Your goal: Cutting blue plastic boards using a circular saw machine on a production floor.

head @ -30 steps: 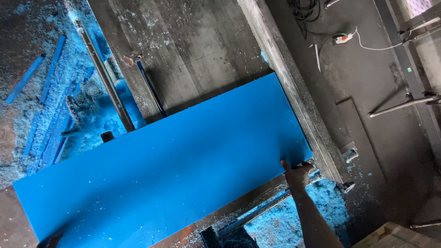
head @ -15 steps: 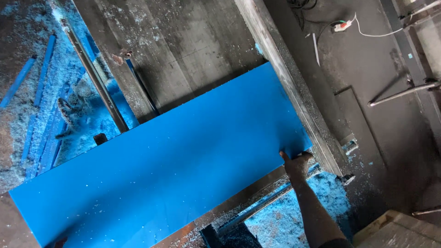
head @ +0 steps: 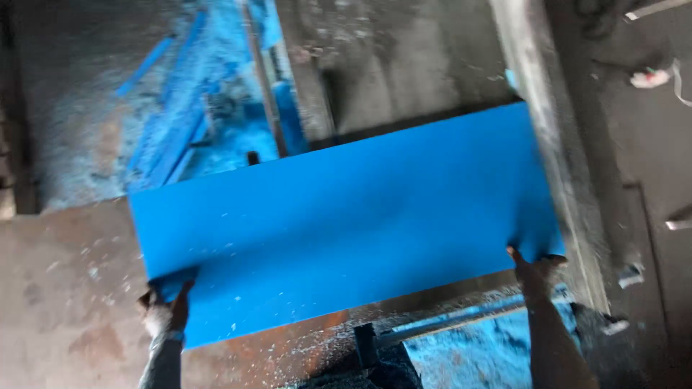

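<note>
A long flat blue board [head: 346, 223] lies across a worn metal work table [head: 65, 288], tilted slightly up to the right. My left hand [head: 166, 310] grips the board's near left corner. My right hand [head: 537, 270] holds its near right corner, fingers on the edge. The picture is blurred by motion.
Blue sawdust and several thin blue offcut strips [head: 173, 137] lie on the floor at the upper left. A metal rail [head: 263, 86] runs back from the board. A grey beam [head: 555, 144] edges the table at the right, with dark floor beyond. Blue dust [head: 490, 353] lies below the table.
The view has swung so the board sits more level and further right. My left hand has come into view, gripping the left corner. My right hand stays on the right corner.
</note>
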